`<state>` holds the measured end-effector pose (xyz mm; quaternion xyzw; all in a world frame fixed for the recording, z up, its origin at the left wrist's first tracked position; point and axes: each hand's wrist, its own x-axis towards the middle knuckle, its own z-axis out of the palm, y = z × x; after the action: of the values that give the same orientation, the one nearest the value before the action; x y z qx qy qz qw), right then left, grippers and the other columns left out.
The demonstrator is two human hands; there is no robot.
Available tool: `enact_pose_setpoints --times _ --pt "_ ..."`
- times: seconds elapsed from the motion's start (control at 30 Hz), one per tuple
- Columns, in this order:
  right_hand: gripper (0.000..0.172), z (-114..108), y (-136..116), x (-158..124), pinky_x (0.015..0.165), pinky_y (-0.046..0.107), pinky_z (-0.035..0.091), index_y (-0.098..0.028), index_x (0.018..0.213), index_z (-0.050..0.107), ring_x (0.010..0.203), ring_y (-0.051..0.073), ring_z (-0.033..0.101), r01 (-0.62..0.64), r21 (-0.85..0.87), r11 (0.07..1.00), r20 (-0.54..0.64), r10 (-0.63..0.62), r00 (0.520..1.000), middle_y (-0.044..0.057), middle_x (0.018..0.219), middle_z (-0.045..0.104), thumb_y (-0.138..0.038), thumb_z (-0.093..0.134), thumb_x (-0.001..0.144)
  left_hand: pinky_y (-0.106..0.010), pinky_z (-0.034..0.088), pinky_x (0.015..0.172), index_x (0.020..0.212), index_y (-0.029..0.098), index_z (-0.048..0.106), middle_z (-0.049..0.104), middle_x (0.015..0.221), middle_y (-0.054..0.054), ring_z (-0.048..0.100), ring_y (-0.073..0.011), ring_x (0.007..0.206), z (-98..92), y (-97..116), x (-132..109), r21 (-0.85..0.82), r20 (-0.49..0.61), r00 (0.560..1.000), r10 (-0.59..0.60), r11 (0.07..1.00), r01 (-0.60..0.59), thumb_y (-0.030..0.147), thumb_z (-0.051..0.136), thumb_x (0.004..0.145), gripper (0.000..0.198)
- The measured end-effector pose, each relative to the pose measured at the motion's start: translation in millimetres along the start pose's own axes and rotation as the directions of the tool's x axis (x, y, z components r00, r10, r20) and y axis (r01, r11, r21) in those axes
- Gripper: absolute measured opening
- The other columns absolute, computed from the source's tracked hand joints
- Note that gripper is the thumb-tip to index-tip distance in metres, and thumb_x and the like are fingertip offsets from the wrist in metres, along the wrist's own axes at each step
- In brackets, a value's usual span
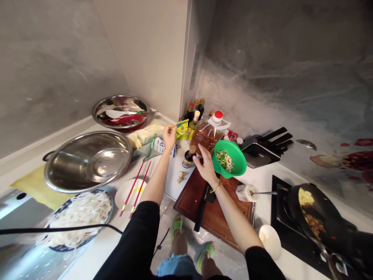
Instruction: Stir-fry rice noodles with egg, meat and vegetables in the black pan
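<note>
My left hand (169,137) reaches out over the white counter and pinches a small yellow-green seasoning packet (183,130) in front of the sauce bottles. My right hand (205,165), with a gold bangle at the wrist, holds the rim of a green bowl (234,155) of chopped spring onion, tilted above the wooden cutting board (217,212). A small dark sauce bottle (189,157) stands between my hands, beside a large oil jug (208,134) with a red cap.
Large steel bowl (87,160) and a plate of white noodles (78,216) at left; red chopsticks (136,188) on a white dish. A knife (202,208) lies on the board. Black wok (316,212) with food on the stove at right, knife block (264,149) behind.
</note>
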<state>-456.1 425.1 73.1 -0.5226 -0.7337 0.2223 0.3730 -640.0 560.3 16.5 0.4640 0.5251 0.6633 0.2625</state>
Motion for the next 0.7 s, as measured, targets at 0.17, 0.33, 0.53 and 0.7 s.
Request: enact_pose_setpoints --times 0.17,0.33,0.53,0.7 --pt "0.065 -20 -21 10 0.111 0.04 0.027 -0.024 0.14 0.033 0.131 0.021 0.035 -0.054 0.198 0.979 -0.115 0.077 0.99 0.007 0.143 0.038 -0.047 0.053 0.083 -0.018 0.042 0.062 0.079 0.017 0.046 0.051 0.072 0.003 0.05 -0.0052 0.064 -13.0 93 -26 -0.192 -0.052 0.996 0.076 0.978 -0.085 0.04 0.057 0.083 0.026" --pt "0.051 -66 -30 -17 0.097 0.037 0.044 -0.025 0.124 0.052 0.109 0.02 0.057 -0.079 0.47 0.879 -0.116 0.15 0.982 0.005 0.119 0.061 -0.049 0.057 0.079 -0.022 0.048 0.067 0.087 0.02 0.05 0.057 0.082 0.001 0.059 -0.0103 0.075 1.4 167 -111 -0.238 0.045 0.997 0.066 0.97 -0.054 0.044 0.055 0.083 0.025" --pt "0.043 -144 -28 -123 0.097 0.037 0.044 -0.025 0.12 0.057 0.108 0.021 0.057 -0.158 0.346 0.925 -0.342 0.281 0.897 0.004 0.117 0.062 -0.047 0.053 0.083 -0.032 0.051 0.081 0.111 0.022 0.047 0.06 0.105 -0.004 0.061 -0.0198 0.097 61.8 211 -225 -0.117 0.464 0.883 0.078 0.993 -0.026 0.043 0.07 0.07 0.052" --pt "0.044 -282 3 -288 0.106 0.043 0.032 -0.023 0.13 0.049 0.125 0.023 0.042 -0.401 -0.215 0.891 -0.629 0.188 0.754 0.008 0.134 0.049 -0.036 0.048 0.087 -0.032 0.051 0.075 0.115 0.02 0.043 0.064 0.101 -0.005 0.063 -0.0207 0.091 129.5 263 -308 -0.043 0.559 0.82 0.125 0.992 -0.122 0.041 0.071 0.068 0.058"
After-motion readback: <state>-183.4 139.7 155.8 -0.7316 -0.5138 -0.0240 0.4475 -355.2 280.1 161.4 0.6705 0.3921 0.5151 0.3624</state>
